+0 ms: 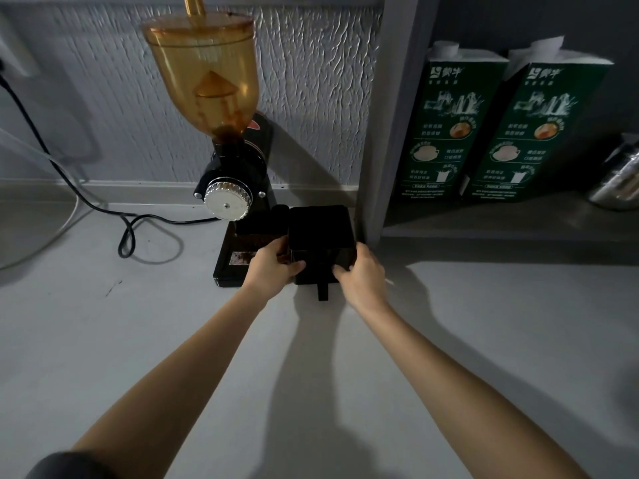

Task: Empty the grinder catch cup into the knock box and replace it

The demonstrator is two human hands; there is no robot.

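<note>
Both hands clamp a black box-shaped container (321, 243), likely the knock box, on the worktop (173, 340) just right of the grinder (231, 181): left hand (273, 267) on its left side, right hand (359, 274) on its right. It looks rigid, light plastic; gripping opposite walls suits it

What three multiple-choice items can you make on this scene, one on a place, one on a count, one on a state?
1. Where does the black box stand?
A. right of the grinder
B. on the shelf
C. left of the grinder

2. How many green cartons stand on the shelf?
A. one
B. two
C. four

3. How are the hands?
A. both on the black box
B. both free
C. only one on it

Key: 1 A, it stands by the grinder's base, on the counter; 2 B, two side by side; 3 A, the left hand and right hand grip its sides.
</note>
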